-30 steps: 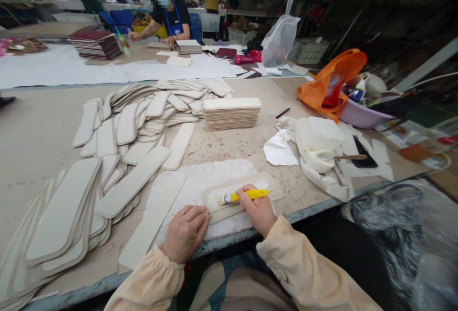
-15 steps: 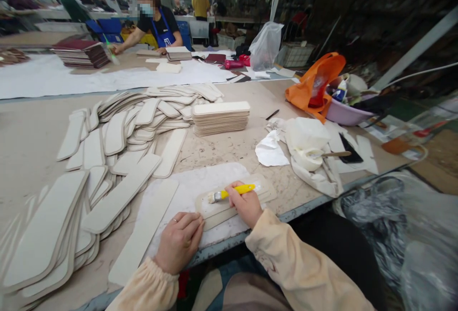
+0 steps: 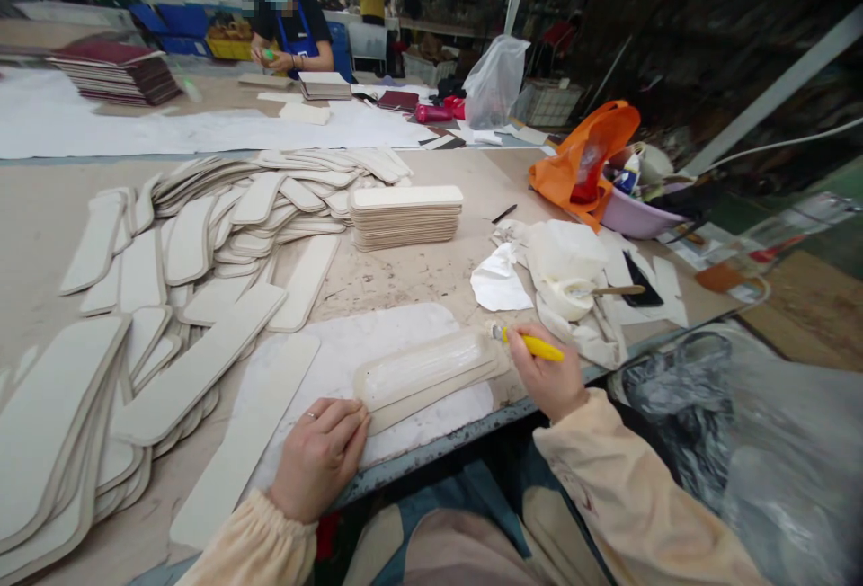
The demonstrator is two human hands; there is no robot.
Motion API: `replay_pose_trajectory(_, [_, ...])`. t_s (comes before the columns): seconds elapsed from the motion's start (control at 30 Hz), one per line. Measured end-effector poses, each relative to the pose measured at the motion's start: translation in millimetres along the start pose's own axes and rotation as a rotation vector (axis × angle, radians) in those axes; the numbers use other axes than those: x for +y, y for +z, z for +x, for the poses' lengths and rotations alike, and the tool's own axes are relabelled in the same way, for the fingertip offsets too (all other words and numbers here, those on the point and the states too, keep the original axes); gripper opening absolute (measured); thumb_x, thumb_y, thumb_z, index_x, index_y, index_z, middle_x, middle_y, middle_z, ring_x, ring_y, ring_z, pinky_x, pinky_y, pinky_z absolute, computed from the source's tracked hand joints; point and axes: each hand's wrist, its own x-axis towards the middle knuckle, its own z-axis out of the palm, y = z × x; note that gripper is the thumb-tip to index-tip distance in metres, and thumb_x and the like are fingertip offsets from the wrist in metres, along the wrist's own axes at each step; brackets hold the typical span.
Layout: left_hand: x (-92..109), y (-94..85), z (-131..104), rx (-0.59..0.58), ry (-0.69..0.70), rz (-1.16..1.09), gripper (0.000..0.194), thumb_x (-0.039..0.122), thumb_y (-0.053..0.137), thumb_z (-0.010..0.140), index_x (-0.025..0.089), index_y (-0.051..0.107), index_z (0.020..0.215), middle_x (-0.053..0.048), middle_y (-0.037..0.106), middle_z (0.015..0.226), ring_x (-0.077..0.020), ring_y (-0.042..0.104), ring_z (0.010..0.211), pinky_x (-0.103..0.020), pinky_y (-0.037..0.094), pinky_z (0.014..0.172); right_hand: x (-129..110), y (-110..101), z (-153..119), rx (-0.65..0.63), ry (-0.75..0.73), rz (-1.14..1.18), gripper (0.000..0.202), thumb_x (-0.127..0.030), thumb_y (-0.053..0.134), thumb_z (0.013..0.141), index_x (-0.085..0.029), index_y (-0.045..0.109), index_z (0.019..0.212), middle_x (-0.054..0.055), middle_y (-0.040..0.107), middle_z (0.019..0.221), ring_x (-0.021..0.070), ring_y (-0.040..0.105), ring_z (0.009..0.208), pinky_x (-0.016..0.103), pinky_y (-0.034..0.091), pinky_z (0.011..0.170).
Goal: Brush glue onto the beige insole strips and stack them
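My right hand (image 3: pixel 549 372) grips a brush with a yellow handle (image 3: pixel 541 348). Its bristles rest at the right end of a pale oblong panel (image 3: pixel 424 365) that looks wet and shiny on top. Another panel (image 3: pixel 431 399) lies partly under it, nearer the table edge. My left hand (image 3: pixel 324 451) pinches the left end of the shiny panel between thumb and fingers. Both panels lie on a white sheet (image 3: pixel 337 334). A long loose panel (image 3: pixel 249 442) lies left of the sheet, beside my left hand.
Many cream panels (image 3: pixel 195 240) lie heaped at the left, with a neat stack (image 3: pixel 406 217) behind the sheet. A white tub (image 3: pixel 573 298) with a stick stands at right, near a purple basin (image 3: pixel 640 213) and an orange bag (image 3: pixel 583 155). A co-worker (image 3: pixel 297 29) sits opposite.
My right hand has carried the brush rightward along the panel to its right end, leaving a shiny coat. My left hand still holds the left end. The co-worker's hands have come together.
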Motion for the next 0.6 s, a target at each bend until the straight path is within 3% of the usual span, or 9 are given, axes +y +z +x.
replay_pose_trajectory(0.1, [0,-0.1,0,0.008,0.007,0.015,0.013,0.009,0.059,0.083,0.017,0.067,0.091,-0.006,0.070,0.090,-0.0167,0.062,0.083,-0.032,0.051,0.079,-26,17,-26,-0.090,-0.215,-0.220,0.023,-0.028,0.044,0.093,-0.018,0.063,0.083,0.006,0.066,0.069,0.0181,0.061,0.065,0.028,0.039,0.060])
replay_pose_trajectory(0.17, [1,-0.5,0,0.008,0.014,0.023,0.013,0.010,0.060,0.083,0.017,0.067,0.091,-0.006,0.070,0.090,-0.0168,0.062,0.084,-0.032,0.051,0.079,-48,29,-43,-0.168,-0.318,-0.250,0.022,-0.022,0.045,0.091,-0.018,0.062,0.079,0.006,0.064,0.066,0.0185,0.060,0.064,0.028,0.038,0.059])
replay_pose_trajectory(0.3, [1,-2.1,1,0.014,0.038,0.026,0.012,0.010,0.061,0.083,0.017,0.067,0.090,-0.006,0.070,0.089,-0.0167,0.061,0.083,-0.032,0.052,0.078,-90,45,-60,-0.273,-0.389,0.100,0.018,-0.023,0.045,0.092,-0.019,0.062,0.089,0.006,0.067,0.076,0.0178,0.062,0.074,0.027,0.043,0.068])
replay_pose_trajectory(0.37, [1,-2.6,1,0.013,0.046,0.022,0.012,0.009,0.060,0.083,0.017,0.067,0.090,-0.006,0.069,0.088,-0.0166,0.061,0.082,-0.032,0.051,0.078,-98,49,-58,-0.321,-0.311,0.330,0.018,-0.027,0.044,0.093,-0.019,0.061,0.092,0.004,0.067,0.079,0.0157,0.063,0.075,0.025,0.045,0.070])
replay_pose_trajectory(0.43, [1,-2.7,1,0.014,0.049,0.021,0.012,0.010,0.060,0.083,0.017,0.067,0.090,-0.006,0.069,0.088,-0.0167,0.061,0.083,-0.032,0.051,0.078,-92,49,-52,-0.349,-0.122,0.488,0.021,-0.032,0.044,0.094,-0.020,0.060,0.089,0.000,0.064,0.072,0.0136,0.062,0.067,0.023,0.045,0.064])
replay_pose_trajectory(0.53, [1,-1.7,1,0.022,0.034,0.023,0.012,0.010,0.060,0.084,0.017,0.067,0.089,-0.006,0.070,0.088,-0.0166,0.061,0.082,-0.032,0.051,0.078,-57,43,-37,-0.239,0.210,0.552,0.026,-0.039,0.045,0.093,-0.021,0.058,0.078,-0.004,0.053,0.053,0.0129,0.055,0.052,0.024,0.043,0.055])
replay_pose_trajectory(0.6, [2,-0.8,0,0.018,0.014,0.025,0.011,0.011,0.059,0.084,0.017,0.067,0.088,-0.006,0.070,0.088,-0.0167,0.061,0.081,-0.032,0.051,0.077,-27,33,-26,-0.100,0.312,0.484,0.028,-0.042,0.048,0.090,-0.021,0.057,0.074,-0.004,0.052,0.050,0.0144,0.054,0.050,0.026,0.044,0.056])
